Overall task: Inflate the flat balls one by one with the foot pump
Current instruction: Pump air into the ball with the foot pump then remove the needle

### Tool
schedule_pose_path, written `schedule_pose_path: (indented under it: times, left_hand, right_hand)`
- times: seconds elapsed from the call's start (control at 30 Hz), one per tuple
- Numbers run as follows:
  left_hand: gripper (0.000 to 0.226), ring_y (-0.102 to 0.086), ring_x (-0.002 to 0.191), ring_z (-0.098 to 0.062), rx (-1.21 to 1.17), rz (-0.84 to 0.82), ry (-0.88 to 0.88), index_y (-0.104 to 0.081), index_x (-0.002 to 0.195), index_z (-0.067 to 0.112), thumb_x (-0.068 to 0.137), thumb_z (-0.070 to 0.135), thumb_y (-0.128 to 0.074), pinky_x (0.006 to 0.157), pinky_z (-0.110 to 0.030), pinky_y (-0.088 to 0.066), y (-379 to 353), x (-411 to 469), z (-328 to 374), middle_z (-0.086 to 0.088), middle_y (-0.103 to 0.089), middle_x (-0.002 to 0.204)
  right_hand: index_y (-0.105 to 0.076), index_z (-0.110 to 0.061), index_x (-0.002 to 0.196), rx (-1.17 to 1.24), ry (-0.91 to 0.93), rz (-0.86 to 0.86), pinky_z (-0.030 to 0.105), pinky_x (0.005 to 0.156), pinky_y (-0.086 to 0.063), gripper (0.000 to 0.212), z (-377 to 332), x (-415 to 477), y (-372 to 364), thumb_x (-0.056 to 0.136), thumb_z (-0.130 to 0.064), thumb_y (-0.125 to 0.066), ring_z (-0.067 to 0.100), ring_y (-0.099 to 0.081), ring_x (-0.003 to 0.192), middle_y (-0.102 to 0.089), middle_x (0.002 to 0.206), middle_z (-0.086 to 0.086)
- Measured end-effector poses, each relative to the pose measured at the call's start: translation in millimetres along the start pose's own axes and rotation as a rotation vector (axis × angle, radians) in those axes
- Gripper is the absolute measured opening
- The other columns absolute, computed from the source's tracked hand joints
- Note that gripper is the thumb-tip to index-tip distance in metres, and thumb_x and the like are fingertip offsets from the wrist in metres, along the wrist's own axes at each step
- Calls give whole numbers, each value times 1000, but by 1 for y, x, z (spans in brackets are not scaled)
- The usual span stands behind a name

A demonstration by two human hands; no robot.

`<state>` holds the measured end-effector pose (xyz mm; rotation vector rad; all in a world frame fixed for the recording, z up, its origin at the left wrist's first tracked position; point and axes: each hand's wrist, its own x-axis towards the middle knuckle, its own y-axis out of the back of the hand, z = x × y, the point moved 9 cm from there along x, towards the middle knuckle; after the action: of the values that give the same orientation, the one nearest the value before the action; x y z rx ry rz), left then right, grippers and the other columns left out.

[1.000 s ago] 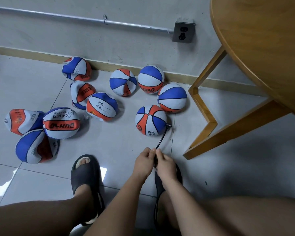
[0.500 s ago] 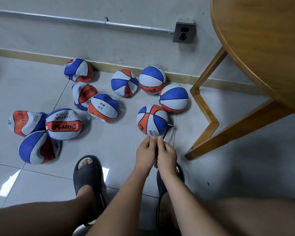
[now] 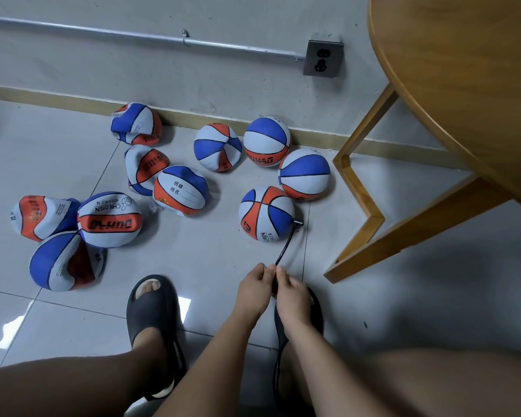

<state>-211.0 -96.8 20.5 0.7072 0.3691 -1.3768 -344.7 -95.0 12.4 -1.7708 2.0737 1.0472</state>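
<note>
I see both hands low in the middle of the view, fingertips meeting on a thin black pump hose. The left hand and the right hand each pinch the hose at its near end, fingers curled round it. From there the hose runs up and to the right to a small metal fitting, which touches the right side of a round orange, blue and white basketball on the grey tiled floor. The pump body is hidden behind the hands, so I cannot tell how it sits.

I count 10 balls in all. 2 plump ones, a blue-and-white ball and another against the skirting, lie just beyond the connected ball. Crumpled flat balls cluster well to the left. A dark slipper covers the left foot. A wooden table stands at the right.
</note>
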Motion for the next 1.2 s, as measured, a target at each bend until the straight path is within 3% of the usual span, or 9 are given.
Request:
schedule_pose_path:
  times: [0.2,0.43,0.5,0.63,0.77,0.87,1.0,1.07,1.2]
  left_hand:
    - [42,-48,66,-13,-142,97,-206,-51,78,12,106,43,-56,64,-32,-42,25,-1,89,5,-55,68]
    - [49,-50,66,-14,-136,15,-128,-47,86,5,107,49,-52,65,-32,-45,7,-4,45,1,-54,71]
    - [51,-53,66,-14,-126,2,-94,-49,90,2,107,50,-52,65,-32,-47,4,-1,31,0,-57,73]
    - [50,-59,70,-12,-90,-50,-20,-56,95,3,106,52,-51,69,-30,-48,-4,4,2,1,-66,78]
    - [48,-62,76,-14,-86,-71,57,-57,95,6,107,52,-51,71,-30,-46,-8,3,-30,5,-67,80]
    - [46,-63,78,-16,-69,-62,68,-58,90,9,108,52,-51,71,-32,-46,-4,5,-30,6,-68,78]
    - [47,-61,74,-19,65,-19,23,-55,90,8,102,54,-58,71,-36,-47,8,12,-4,2,-70,78]
    - [39,-69,73,-17,101,26,-20,-57,92,16,94,53,-68,70,-34,-51,15,16,18,3,-75,77]
    - [28,-65,71,-17,183,84,-139,-56,97,26,90,45,-75,65,-33,-48,19,28,70,3,-71,80]
  right_hand:
    - [-71,-16,72,187,178,123,33,67,-52,54,-97,-8,18,104,-57,-58,17,-65,67,-72,65,-2]
    - [-75,-30,73,192,136,5,34,65,-52,48,-58,-13,9,103,-62,-56,23,-69,66,-72,64,-2]
    - [-79,-31,81,191,92,-31,42,70,-58,48,-42,-6,2,97,-69,-55,31,-73,73,-76,70,1]
    - [-81,-53,95,69,9,-82,46,93,-62,47,-1,5,-9,88,-86,-48,15,-78,90,-81,85,-12]
    - [-82,-30,83,14,-82,-88,35,74,-50,56,15,-5,-6,93,-76,-50,14,-63,63,-64,54,-15]
    - [-79,-25,81,-40,-126,-121,36,73,-49,54,16,0,-8,103,-66,-51,16,-60,63,-61,51,-13]
    - [-75,-23,93,-133,-131,-106,43,90,-55,72,6,9,-5,87,-82,-34,33,-69,90,-76,88,5]
    - [-65,-16,119,-199,-124,-62,48,103,-50,71,-3,13,0,98,-75,-29,37,-65,114,-71,118,14]
    - [-58,-11,134,-110,-159,57,48,104,-45,60,-17,33,16,110,-60,-34,40,-58,128,-62,139,19]
